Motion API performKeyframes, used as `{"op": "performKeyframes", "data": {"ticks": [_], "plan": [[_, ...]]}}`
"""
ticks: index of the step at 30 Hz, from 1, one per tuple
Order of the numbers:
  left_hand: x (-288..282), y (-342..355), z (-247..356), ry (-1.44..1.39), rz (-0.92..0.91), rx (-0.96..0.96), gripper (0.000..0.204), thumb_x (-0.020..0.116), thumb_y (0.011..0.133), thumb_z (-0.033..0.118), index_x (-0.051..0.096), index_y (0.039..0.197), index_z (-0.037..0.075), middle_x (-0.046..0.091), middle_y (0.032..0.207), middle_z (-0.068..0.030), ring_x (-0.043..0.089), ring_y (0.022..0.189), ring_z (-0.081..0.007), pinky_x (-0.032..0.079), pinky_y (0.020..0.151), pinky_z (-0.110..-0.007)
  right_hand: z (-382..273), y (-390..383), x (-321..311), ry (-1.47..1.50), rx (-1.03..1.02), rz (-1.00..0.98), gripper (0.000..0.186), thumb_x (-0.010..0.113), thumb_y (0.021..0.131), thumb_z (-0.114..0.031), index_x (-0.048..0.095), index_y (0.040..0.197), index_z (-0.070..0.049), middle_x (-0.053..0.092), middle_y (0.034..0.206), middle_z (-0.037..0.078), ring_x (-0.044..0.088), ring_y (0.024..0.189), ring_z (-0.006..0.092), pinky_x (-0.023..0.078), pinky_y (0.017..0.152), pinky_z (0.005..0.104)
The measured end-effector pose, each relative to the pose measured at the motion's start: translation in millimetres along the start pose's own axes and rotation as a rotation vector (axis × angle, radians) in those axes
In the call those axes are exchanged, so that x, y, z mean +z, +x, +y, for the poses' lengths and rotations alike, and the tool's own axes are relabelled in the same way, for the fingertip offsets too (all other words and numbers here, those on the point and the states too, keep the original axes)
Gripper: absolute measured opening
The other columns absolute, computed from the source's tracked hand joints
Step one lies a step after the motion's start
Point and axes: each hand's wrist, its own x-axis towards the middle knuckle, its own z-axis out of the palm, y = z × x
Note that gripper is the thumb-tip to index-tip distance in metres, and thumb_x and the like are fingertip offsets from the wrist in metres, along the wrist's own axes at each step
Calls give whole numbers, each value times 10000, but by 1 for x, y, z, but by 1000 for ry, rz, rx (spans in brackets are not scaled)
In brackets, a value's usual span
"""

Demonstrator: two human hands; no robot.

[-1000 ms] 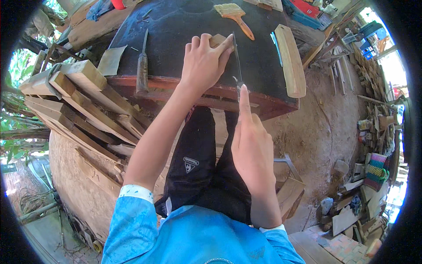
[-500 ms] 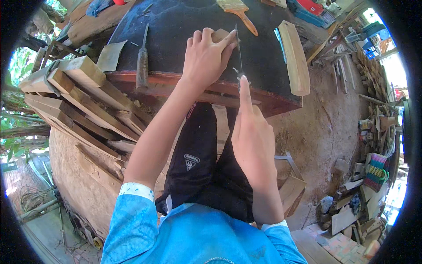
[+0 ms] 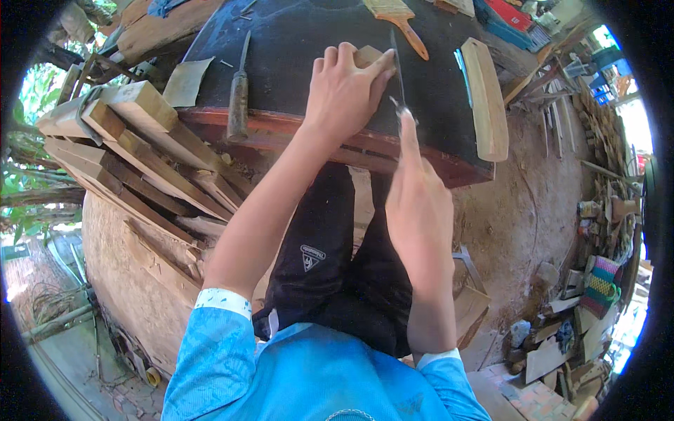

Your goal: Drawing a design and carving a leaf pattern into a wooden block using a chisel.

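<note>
My left hand [image 3: 344, 91] is closed over a small wooden block [image 3: 368, 56], pressing it down on the dark tabletop [image 3: 281, 70]. Against the block's right end stands the thin blade of a handsaw [image 3: 399, 70], seen nearly edge-on. My right hand [image 3: 419, 189] grips the saw at its near end, index finger stretched forward along it. The handle is hidden inside that hand, and the saw's teeth do not show. Left of my left hand lies a chisel-like tool [image 3: 239, 98] with a worn wooden handle, its narrow blade pointing away.
A flat paintbrush [image 3: 397, 17] lies at the table's far side. Along the right edge rests a pale wooden piece [image 3: 486, 102] beside thin blue sticks. A sandpaper-like sheet [image 3: 187, 83] sits at the left. Long timber pieces [image 3: 140, 133] lean near the table's left corner.
The saw and my right hand have slid slightly forward, away from me, along the block. My left hand keeps its hold. The whole view has shifted a little.
</note>
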Motion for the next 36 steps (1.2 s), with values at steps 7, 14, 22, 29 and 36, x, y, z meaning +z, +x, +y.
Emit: {"op": "performKeyframes", "data": {"ticks": [7,14,22,29,36], "plan": [[-1,-1,1,18,-26,15,383,583,1033,340,655,1409,330,592,1137,-174,576,1006,-370,491,883,-464,5,32,17,31,-48,89,647,550,990,-125,328,1597,-88,694,871,223,717,766,424,592,687,528],[1,-1,0,33,-28,-14,386,579,1035,345,654,1413,330,598,1132,-176,580,1013,-370,492,883,-465,-1,10,8,32,-31,23,673,550,1000,-143,290,1620,-110,701,909,224,723,782,422,600,703,519],[2,-2,0,31,-19,13,395,584,1032,360,653,1418,313,590,1123,-180,572,1028,-377,485,882,-473,4,39,23,4,-12,85,656,544,999,-136,305,1609,-110,705,932,226,725,765,420,603,686,520],[3,-2,-1,-18,17,33,397,595,1023,324,655,1415,309,590,1123,-179,568,1030,-380,485,875,-473,-2,-3,5,29,19,1,646,547,998,-142,322,1604,-133,702,928,221,719,747,420,596,667,513],[2,-1,2,5,34,50,361,606,1001,308,703,1348,274,583,1077,-177,563,986,-361,472,856,-450,5,58,27,21,-20,118,611,545,1002,-152,357,1580,-97,706,882,217,719,769,425,593,707,535]]}}
